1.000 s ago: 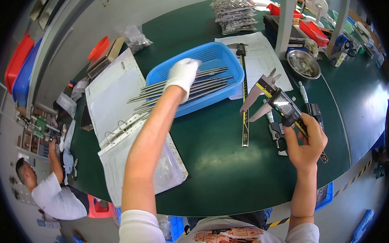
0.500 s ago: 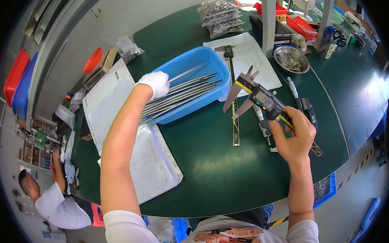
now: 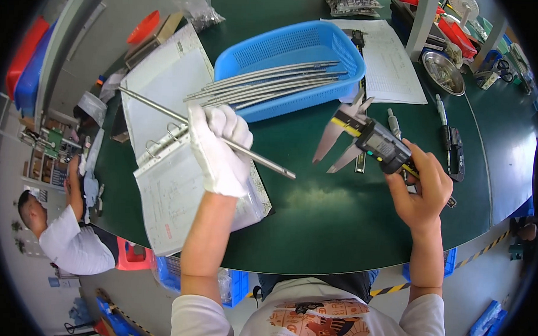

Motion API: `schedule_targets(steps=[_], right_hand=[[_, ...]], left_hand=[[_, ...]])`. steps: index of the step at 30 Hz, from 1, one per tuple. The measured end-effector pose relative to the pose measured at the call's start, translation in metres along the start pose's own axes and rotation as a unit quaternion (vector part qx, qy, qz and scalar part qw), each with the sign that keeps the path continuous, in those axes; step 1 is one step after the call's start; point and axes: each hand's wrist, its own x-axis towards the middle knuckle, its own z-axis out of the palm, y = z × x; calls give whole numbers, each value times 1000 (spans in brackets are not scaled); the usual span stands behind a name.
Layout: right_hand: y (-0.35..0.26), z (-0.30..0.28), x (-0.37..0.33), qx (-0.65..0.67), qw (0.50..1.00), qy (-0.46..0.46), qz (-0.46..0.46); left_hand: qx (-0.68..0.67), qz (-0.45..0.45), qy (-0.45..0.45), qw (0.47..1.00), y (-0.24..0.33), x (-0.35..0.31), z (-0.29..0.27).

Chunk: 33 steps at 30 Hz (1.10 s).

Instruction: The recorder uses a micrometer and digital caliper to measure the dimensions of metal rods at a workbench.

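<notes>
Gloved in white, my left hand (image 3: 221, 145) is closed round a thin metal rod (image 3: 263, 160) and holds it slanted above an open ring binder (image 3: 163, 129). The rod's near end points toward the caliper. My bare right hand (image 3: 421, 188) grips a digital caliper (image 3: 381, 145), its jaws apart with nothing between them. Between and beyond my hands, a blue plastic basket (image 3: 267, 46) holds several more metal rods (image 3: 272, 82). Another caliper (image 3: 360, 162) lies on the table, partly hidden behind the one I hold. Two micrometers (image 3: 453, 148) (image 3: 394, 122) rest right of it.
A printed sheet (image 3: 397, 72) lies beyond the basket's right end. A metal bowl (image 3: 444, 73) of small parts stands by a grey post (image 3: 422, 28). Bagged parts (image 3: 352, 4) sit at the back. At far left, another person (image 3: 74, 238) is seated at work.
My left hand has drawn a rod out of the basket and moved nearer to me with it. My right hand keeps the caliper, now slightly lower and farther right in view.
</notes>
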Motion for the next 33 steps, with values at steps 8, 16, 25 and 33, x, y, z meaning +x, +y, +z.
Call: schedule_targets(steps=[8,16,25,33], right_hand=[[-5,14,-7,-4,996,-68,-57],[-6,18,-9,-39,990,-93,-94],[-4,23,-10,-54,988,-106,-103],[-5,23,-12,-60,987,-97,-109]], left_hand=[[-40,-56,52,996,-25,-23,-34],[50,-50,118,991,-23,-27,-35],[58,-46,148,986,-23,-26,-32],[68,-67,170,981,-23,-26,-30]])
